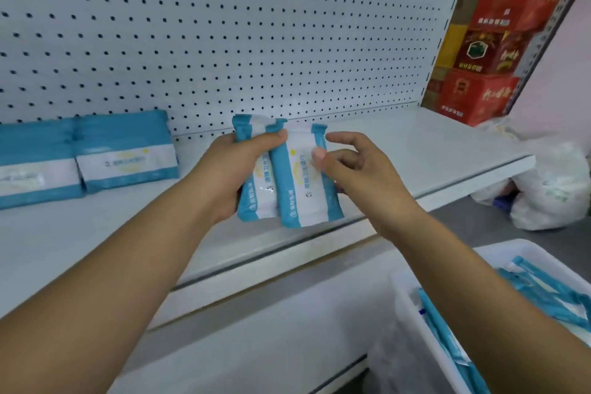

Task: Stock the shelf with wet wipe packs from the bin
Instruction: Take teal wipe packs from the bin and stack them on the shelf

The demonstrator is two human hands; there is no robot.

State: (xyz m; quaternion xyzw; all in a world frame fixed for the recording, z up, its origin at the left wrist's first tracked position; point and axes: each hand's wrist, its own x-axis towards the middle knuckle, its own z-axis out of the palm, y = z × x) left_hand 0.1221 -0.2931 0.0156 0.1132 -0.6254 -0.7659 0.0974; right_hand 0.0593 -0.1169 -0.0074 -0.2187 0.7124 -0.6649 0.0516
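We are gripping two packs (297, 189) in our left hand (230, 169), just above the shelf (415, 150). Our right hand (358, 169) is touching the front pack with the thumb only, its fingers loosely curled. Other packs (543, 294) are lying in the bin (412, 297).

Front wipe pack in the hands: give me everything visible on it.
The front pack is a soft, glossy film pouch, white centre with teal side bands and small print, roughly upright, tilted slightly, above the shelf edge. It overlaps a second pack behind it; the left hand grips both, and the thumb of the right hand touches its upper face.
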